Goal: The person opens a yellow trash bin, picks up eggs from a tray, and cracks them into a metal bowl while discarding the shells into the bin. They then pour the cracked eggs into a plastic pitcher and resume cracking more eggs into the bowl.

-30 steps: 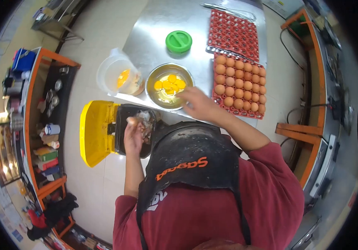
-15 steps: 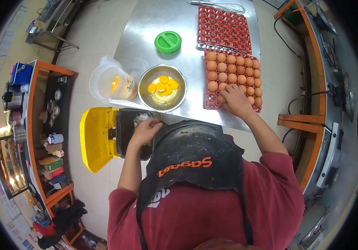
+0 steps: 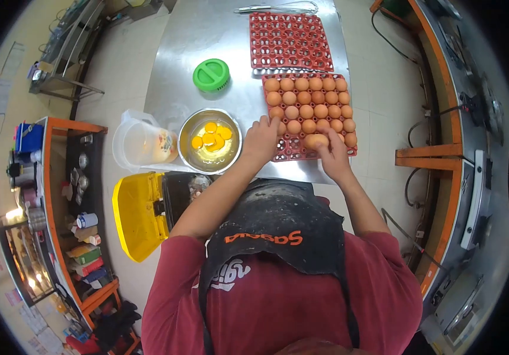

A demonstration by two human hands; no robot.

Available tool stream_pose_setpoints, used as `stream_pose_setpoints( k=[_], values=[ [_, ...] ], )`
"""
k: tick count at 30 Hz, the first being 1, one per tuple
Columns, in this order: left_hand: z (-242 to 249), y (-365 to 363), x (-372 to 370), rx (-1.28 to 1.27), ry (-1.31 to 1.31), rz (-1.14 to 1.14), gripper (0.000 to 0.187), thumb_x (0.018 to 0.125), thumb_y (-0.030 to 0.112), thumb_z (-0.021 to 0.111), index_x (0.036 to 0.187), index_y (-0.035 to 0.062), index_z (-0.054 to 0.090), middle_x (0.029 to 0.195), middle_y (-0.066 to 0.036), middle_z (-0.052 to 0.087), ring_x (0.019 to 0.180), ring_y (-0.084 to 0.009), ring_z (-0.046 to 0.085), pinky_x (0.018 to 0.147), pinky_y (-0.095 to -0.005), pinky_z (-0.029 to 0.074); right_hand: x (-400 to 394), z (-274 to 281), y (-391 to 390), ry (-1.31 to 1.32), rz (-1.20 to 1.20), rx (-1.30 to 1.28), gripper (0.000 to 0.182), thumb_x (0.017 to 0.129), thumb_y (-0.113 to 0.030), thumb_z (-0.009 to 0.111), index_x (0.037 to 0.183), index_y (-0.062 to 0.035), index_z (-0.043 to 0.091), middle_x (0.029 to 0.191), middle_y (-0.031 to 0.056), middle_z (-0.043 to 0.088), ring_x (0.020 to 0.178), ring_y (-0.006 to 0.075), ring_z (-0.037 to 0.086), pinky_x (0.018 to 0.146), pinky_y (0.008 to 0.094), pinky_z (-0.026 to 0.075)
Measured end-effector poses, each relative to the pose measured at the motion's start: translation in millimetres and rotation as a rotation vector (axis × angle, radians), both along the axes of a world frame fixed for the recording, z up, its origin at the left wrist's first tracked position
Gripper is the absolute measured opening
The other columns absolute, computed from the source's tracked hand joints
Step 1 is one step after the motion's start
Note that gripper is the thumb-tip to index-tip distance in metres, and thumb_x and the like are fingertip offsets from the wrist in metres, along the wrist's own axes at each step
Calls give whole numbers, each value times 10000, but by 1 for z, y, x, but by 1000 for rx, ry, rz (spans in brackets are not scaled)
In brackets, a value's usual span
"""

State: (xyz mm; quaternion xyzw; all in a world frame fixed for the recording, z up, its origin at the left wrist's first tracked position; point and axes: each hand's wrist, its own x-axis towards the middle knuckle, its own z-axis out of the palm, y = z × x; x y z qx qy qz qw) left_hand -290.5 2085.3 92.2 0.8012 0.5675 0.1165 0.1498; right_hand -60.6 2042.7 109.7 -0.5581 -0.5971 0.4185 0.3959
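Brown eggs fill most of a red tray (image 3: 287, 155) on the steel table. An egg (image 3: 315, 141) is pinched in my right hand (image 3: 332, 155), just over the tray's near rows. My left hand (image 3: 261, 141) reaches to the tray's left edge, its fingers around an egg (image 3: 280, 128) there. Left of the tray stands a steel bowl (image 3: 186, 155) with several yolks and clear egg white in it. Farther left is a translucent plastic jug (image 3: 130, 142).
A green lid (image 3: 211, 75), an egg-free red tray (image 3: 290, 41) and a whisk (image 3: 284, 7) lie farther back on the table (image 3: 168, 77). Below the bowl, a black bin with an open yellow lid (image 3: 138, 216) holds shells. Orange-framed shelves (image 3: 432, 157) stand at the right.
My left hand has moved from above the bin to the egg tray. My right hand has lifted an egg from its place. The whole view has shifted a little.
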Motion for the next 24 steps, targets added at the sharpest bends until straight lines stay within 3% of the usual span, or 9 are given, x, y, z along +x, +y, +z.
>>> stream_pose_setpoints(
  k=[3, 6, 9, 12, 13, 16, 17, 20, 24],
  values=[
    [-4, 7, 2, -117, -25, 36, 552, 783, 124, 788, 1238, 53, 483, 1106, -213, 542, 966, -416, 631, 794, -490, 560, 10, 4, -8, 196, -55, -364, 295, 1063, -259, 503, 1107, -10, 653, 851, -6, 615, 844, 102, 580, 700, 237, 483],
    [-11, 13, 3, -96, -65, -10, 597, 850, 212, 703, 1362, 61, 437, 1120, -273, 542, 955, -484, 609, 808, -564, 517, 8, 9, -3, 362, -133, -655, 311, 1066, -291, 507, 1117, -21, 653, 919, 4, 635, 855, 77, 573, 722, 235, 483],
    [-6, 12, 2, -83, 7, 17, 595, 848, 200, 736, 1341, 42, 443, 1172, -268, 553, 966, -430, 646, 820, -521, 538, -3, 3, 0, 358, -157, -344, 298, 1037, -289, 579, 1139, -15, 639, 1016, 31, 650, 905, 80, 596, 757, 247, 497],
    [11, 0, -3, -295, -622, 104, 527, 849, 102, 791, 1244, 31, 450, 1170, -205, 570, 976, -291, 671, 827, -382, 574, -31, 41, 3, 404, -160, 120, 285, 1002, -243, 649, 1176, -20, 622, 1125, 47, 647, 978, 95, 617, 807, 269, 507],
    [42, -6, -2, -568, -807, 208, 482, 918, 71, 741, 1272, 39, 415, 1159, -155, 604, 999, -192, 668, 808, -309, 569, -40, 46, 3, 470, -165, 201, 360, 925, -191, 737, 1216, -31, 597, 1186, 92, 651, 1038, 180, 646, 873, 343, 512],
    [37, -17, -6, -676, -1142, 102, 469, 949, 38, 700, 1297, 47, 386, 1149, -122, 626, 986, -156, 673, 761, -276, 571, -34, 51, 18, -361, 125, 554, 449, 855, -196, 781, 1228, -39, 586, 1189, 140, 646, 1035, 295, 646, 904, 420, 504],
    [36, -20, -7, -695, -1153, 122, 466, 949, 28, 695, 1296, 48, 385, 1150, -123, 630, 978, -154, 675, 752, -272, 572, -37, 49, 19, -466, 172, 553, 486, 804, -154, 799, 1221, -23, 587, 1160, 164, 617, 1066, 362, 600, 962, 446, 470],
    [32, -23, -11, -721, -1200, 174, 465, 949, 10, 688, 1294, 52, 380, 1152, -128, 642, 966, -148, 680, 727, -264, 574, -40, 53, 18, -399, 123, 640, 468, 819, -170, 790, 1213, -23, 584, 1147, 155, 617, 1043, 341, 598, 940, 443, 477],
    [24, -28, -19, -721, -1278, 195, 469, 947, 10, 692, 1290, 51, 375, 1156, -143, 656, 994, -153, 685, 710, -262, 572, -45, 53, 13, -202, -19, 490, 452, 822, -179, 779, 1200, -20, 589, 1129, 146, 609, 1029, 346, 597, 930, 456, 478]
  ],
)
